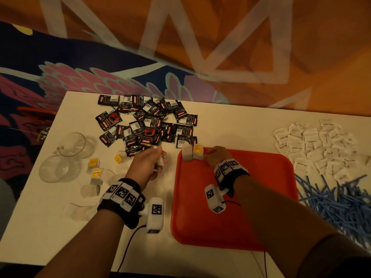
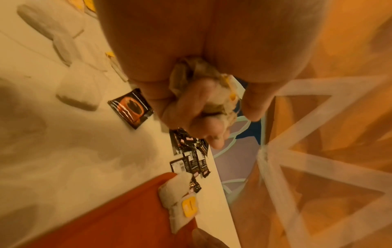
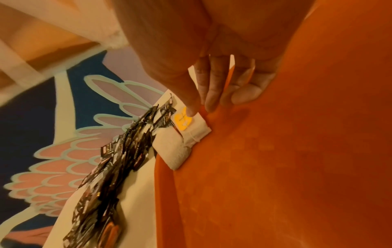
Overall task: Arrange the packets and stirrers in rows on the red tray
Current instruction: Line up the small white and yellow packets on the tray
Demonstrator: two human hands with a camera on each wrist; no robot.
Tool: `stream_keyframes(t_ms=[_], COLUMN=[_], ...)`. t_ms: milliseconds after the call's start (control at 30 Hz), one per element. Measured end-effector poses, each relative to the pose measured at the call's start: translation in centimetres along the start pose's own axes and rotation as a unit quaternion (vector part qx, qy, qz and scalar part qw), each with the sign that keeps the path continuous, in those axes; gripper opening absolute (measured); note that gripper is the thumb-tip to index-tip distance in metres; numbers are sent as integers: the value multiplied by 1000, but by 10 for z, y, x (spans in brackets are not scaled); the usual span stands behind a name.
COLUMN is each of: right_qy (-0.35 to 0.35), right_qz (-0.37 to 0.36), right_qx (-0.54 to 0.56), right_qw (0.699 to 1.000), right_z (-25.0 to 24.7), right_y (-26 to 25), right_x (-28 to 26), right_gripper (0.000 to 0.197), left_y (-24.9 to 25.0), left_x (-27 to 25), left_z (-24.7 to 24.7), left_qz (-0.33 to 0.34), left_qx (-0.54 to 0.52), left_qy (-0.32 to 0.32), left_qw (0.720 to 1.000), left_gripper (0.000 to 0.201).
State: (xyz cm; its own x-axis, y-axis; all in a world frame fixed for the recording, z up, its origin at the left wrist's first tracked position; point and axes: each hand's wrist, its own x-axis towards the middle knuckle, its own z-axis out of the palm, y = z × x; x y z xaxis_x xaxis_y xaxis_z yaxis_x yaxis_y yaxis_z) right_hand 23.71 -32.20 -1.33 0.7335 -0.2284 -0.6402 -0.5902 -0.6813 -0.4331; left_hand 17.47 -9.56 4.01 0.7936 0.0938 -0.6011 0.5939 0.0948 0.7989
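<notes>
Nearest the person, the white surface (image 1: pixel 220 125) carries a red tray (image 1: pixel 230 207) a little right of centre, its floor bare but for two tea bags (image 1: pixel 191 153) lying side by side at its far left corner, one with a yellow tag facing up. The right hand (image 1: pixel 215 156) reaches over the tray, its fingers stretched out with a fingertip (image 3: pixel 192 112) pressing on the tagged bag. The left hand (image 1: pixel 149 163) hovers over the surface just left of the tray, fingers curled round a bunch of tea bags (image 2: pixel 214 87).

Left of that hand, loose tea bags (image 1: pixel 94 173) with yellow tags lie scattered, and beyond them stand two clear glass bowls (image 1: pixel 66 157), one leaning against the other. At the right edge a heap of blue stirrers (image 1: pixel 337 201) sprawls beside the tray, with a spread of white packets (image 1: pixel 315 147) further back. Behind the tray and the left hand lies a loose pile of black packets (image 1: pixel 148 121), some showing a red cup.

Past the surface's far edge the floor is carpet (image 1: pixel 180 47): dark blue with pink and pale green feather shapes on the left, orange with pale angular bands on the right.
</notes>
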Motion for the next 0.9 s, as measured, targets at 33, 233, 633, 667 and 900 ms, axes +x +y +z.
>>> stream_keyframes(t_ms=[33,233,633,667,900], right_qy=[0,13,-13,-9,31], right_qz=[-11,-224,-294,-288,-264], right_qx=[0,49,54,75,210], right_qw=[1000,973,954,955,941], right_z=[-4,-33,-83,-87,-102], right_y=[0,-13,-23,-20,-4], right_x=[-3,-43,-116,-117,-129], right_gripper=[27,16,9,12,19], left_y=[3,16,46,47,41], left_x=[0,-6,-47,-50,-63], left_z=[4,30,87,89,93], left_qz=[-13,-44,-21,-14,-22], left_qx=[-32,-151,-112,-105,-141], left_qy=[-13,-72,-176,-177,-101], left_qw=[999,985,978,979,985], left_gripper=[35,64,46,39,23])
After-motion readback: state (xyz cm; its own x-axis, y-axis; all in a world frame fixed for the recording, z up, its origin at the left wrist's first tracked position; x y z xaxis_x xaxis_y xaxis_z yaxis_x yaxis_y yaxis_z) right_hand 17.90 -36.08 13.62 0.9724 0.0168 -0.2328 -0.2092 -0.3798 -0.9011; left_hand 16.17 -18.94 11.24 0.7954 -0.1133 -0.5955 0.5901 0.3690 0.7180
